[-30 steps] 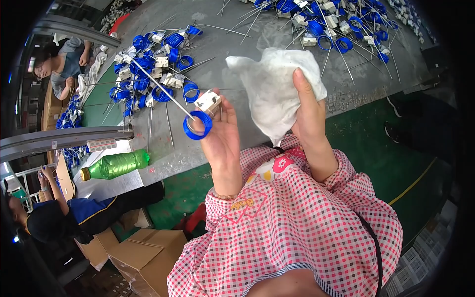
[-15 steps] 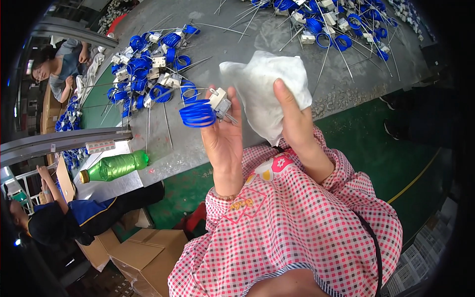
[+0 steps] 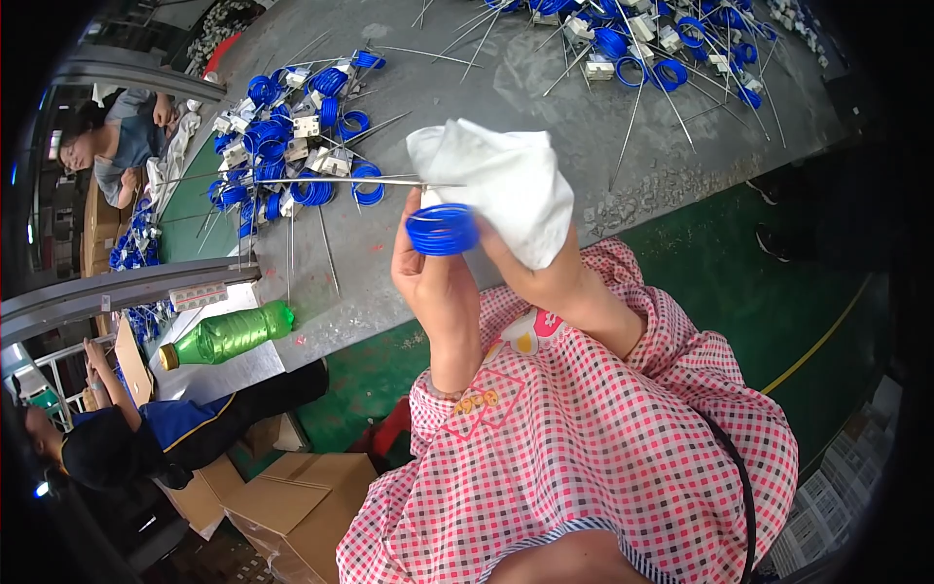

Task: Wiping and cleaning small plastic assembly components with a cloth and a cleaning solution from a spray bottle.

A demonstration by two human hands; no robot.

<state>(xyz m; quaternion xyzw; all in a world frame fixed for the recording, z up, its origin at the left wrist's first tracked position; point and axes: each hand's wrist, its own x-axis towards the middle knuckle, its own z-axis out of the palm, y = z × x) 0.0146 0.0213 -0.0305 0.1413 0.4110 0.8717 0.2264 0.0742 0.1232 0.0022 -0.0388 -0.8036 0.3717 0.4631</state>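
Between my hands, over the near edge of the grey table [image 3: 389, 292], is a part with a blue coil of thin tube [image 3: 443, 230] and a long thin metal rod [image 3: 360, 181] pointing left. My left hand [image 3: 433, 277] is closed around this coiled part from below; its pale block is mostly hidden. My right hand [image 3: 530, 277] grips a crumpled white cloth [image 3: 525, 185] and brings it against the part. The fingertips of the right hand are partly covered by the cloth and coil.
A pile of similar blue-coiled parts [image 3: 282, 136] lies at left, another pile [image 3: 671, 49] at far right, thin rods sticking out. A green bottle [image 3: 233, 334] lies at the left edge. Cardboard boxes [image 3: 302, 496] stand below. Two people [image 3: 117, 146] are at the left.
My right hand and the cloth have moved left and down onto the coiled part. The part has turned in my left hand, its rod now pointing left and its block hidden.
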